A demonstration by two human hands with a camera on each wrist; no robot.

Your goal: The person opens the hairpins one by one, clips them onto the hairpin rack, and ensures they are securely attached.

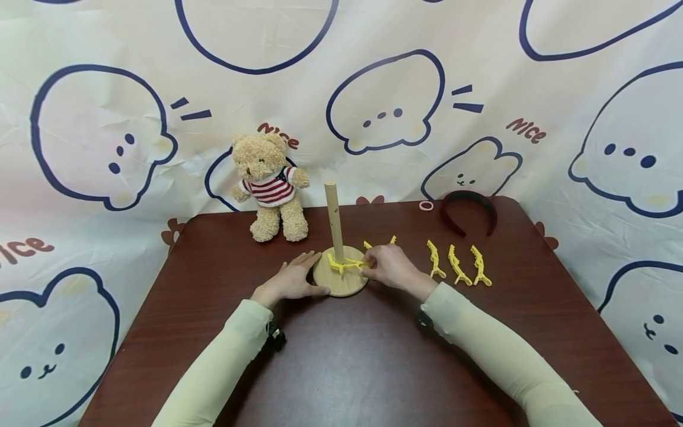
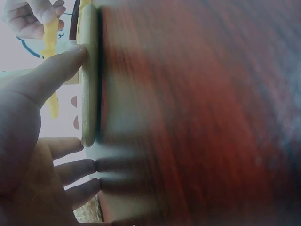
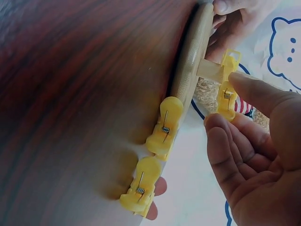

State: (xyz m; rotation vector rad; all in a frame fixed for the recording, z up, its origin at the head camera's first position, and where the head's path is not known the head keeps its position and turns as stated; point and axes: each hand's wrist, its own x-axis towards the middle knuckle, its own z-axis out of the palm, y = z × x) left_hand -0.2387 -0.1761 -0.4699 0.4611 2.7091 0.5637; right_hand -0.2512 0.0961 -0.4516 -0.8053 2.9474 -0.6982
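A wooden stand (image 1: 341, 289) has a round flat base and an upright post (image 1: 334, 219). My left hand (image 1: 290, 277) lies at the left edge of the base, thumb and fingers spread straight, touching the rim. In the left wrist view its thumb (image 2: 61, 70) reaches the base's edge (image 2: 89, 103). My right hand (image 1: 392, 265) pinches a yellow hair clip (image 1: 341, 265) between thumb and fingers. That clip (image 3: 228, 87) lies across the post just above the base; whether it grips the post, I cannot tell.
Three yellow hair clips (image 1: 459, 265) lie in a row to the right. More yellow clip ends (image 1: 393, 239) show behind my right hand. A teddy bear (image 1: 271, 187) in a striped top sits at the back, a dark red headband (image 1: 469, 194) and pink ring (image 1: 425, 206) at back right.
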